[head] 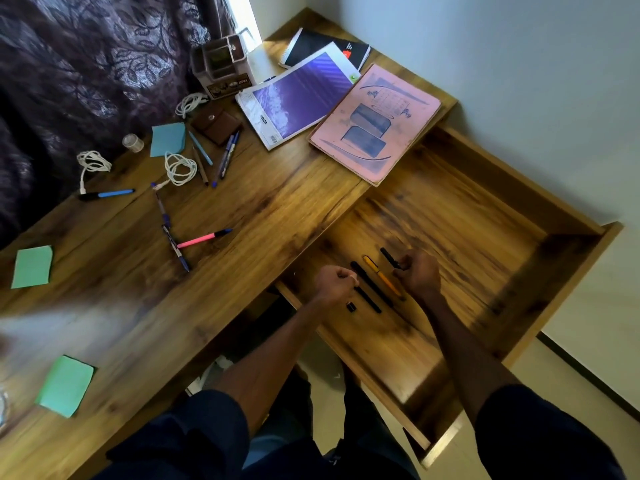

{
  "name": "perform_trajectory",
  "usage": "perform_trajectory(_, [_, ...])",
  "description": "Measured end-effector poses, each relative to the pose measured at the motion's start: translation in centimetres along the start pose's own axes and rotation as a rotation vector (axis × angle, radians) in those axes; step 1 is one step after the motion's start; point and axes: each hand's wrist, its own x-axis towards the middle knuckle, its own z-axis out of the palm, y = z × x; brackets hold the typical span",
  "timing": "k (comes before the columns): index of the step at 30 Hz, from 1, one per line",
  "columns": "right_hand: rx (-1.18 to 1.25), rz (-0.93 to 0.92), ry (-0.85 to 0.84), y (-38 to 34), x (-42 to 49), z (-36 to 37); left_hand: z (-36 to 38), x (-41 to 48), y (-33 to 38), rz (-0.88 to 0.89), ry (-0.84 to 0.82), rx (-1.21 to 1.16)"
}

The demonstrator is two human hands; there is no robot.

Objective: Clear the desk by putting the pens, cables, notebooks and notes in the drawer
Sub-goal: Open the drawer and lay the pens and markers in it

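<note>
The wooden drawer is pulled open at the right of the desk. Both my hands are inside it. My left hand is closed over the end of a black pen. My right hand grips another black pen. A long black pen and a yellow pen lie between them on the drawer floor. On the desk lie a pink pen, a blue marker, several more pens, white cables, green notes, a blue note and three notebooks.
A pen organiser box stands at the back by the dark patterned curtain. A brown wallet and a small tape roll lie near the cables. A small black cap rests in the drawer. The wall is to the right.
</note>
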Motion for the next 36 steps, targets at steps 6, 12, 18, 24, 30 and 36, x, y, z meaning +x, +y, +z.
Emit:
perform_trajectory(6, [-0.095,-0.016,-0.079,-0.1,0.0,0.8,-0.6,-0.3,-0.7,-0.027,0.007,-0.019])
perform_trajectory(12, [-0.060,-0.052,-0.081,0.2,-0.4,1.4,-0.9,-0.2,-1.1,-0.028,0.013,-0.021])
perform_trajectory(18, [-0.109,-0.065,-0.060,-0.2,-0.2,1.3,-0.9,-0.1,-1.7,-0.019,0.001,-0.010])
perform_trajectory(24, [-0.220,-0.106,-0.018,-0.4,-0.6,1.6,-1.1,-0.1,-2.5,-0.031,-0.022,-0.040])
perform_trajectory(30, [-0.292,-0.155,0.007,0.0,-1.2,1.8,-1.1,-0.1,-2.9,-0.038,-0.024,-0.041])
perform_trajectory(36, [-0.224,-0.097,-0.005,-0.1,-0.9,1.7,-1.0,-0.2,-3.1,-0.028,-0.016,-0.030])
